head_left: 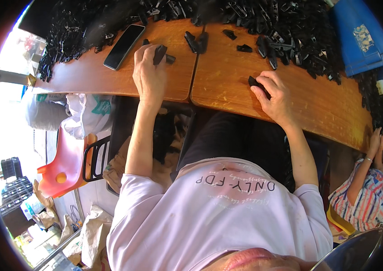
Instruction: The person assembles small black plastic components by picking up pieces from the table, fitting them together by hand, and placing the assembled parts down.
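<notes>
My left hand [147,74] is raised over the wooden table, its fingers closed on a small black plastic piece [159,54]. A dark stubby piece [170,58] shows just beside those fingertips; whether it touches them I cannot tell. Closer to the table's near edge on the right, my right hand [276,100] pinches another black plastic piece [254,82] between thumb and fingers, which partly cover it. Between and beyond my hands, a few loose black pieces [244,48] lie on the wood, and a pair of longer ones [192,42] rests by the seam.
Heaps of black plastic pieces [286,27] line the far side of the wooden table [227,90]. A phone [125,46] lies at the left, a blue bin [358,40] stands far right. Below are an open box [169,135] and a pink chair [65,167]. Another person's hands [378,141] are at the right.
</notes>
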### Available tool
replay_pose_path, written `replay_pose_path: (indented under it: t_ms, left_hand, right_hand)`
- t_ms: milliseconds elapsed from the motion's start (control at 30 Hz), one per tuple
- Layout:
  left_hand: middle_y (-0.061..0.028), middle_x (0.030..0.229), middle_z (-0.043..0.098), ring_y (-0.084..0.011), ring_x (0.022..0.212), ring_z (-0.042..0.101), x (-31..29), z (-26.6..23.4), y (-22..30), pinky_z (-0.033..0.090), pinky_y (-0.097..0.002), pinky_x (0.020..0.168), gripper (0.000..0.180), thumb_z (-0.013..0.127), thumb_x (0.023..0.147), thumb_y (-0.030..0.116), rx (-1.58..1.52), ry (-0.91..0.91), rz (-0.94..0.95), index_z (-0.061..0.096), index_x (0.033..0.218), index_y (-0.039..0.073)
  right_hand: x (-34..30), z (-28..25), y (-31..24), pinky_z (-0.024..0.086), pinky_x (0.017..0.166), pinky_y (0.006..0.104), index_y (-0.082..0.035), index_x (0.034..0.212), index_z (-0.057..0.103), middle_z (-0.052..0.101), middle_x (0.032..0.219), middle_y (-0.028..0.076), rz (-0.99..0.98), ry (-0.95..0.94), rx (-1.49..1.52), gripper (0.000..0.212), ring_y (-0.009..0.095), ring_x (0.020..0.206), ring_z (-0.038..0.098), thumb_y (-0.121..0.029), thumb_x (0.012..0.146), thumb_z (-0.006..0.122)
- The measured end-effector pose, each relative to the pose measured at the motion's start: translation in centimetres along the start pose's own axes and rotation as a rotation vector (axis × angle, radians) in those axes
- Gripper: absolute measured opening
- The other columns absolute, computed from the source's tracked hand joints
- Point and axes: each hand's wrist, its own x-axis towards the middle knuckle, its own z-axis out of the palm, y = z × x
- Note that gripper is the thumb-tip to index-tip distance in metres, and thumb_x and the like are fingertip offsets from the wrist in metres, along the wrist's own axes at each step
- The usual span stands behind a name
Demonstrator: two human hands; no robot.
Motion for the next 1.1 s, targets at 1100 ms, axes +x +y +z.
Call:
replay_pose_path:
  t_ms: [1100]
  left_hand:
    - [-0.0083, 0.109, 0.080, -0.0284, 0.102, 0.073, -5.2, 2.5, 6.6, 0.057, -0.0378, 0.092, 0.029, 0.078, 0.083, -0.011, -0.473, -0.433, 0.170, 0.074, 0.107, 0.006]
  right_hand:
    - [1.4, -0.8, -1.5, 0.054, 0.065, 0.0407, 0.000, 0.106, 0.074, 0.072, 0.097, 0.012, -0.082, -0.134, 0.061, 0.019, 0.029, 0.077, 0.068, -0.008, 0.090, 0.083]
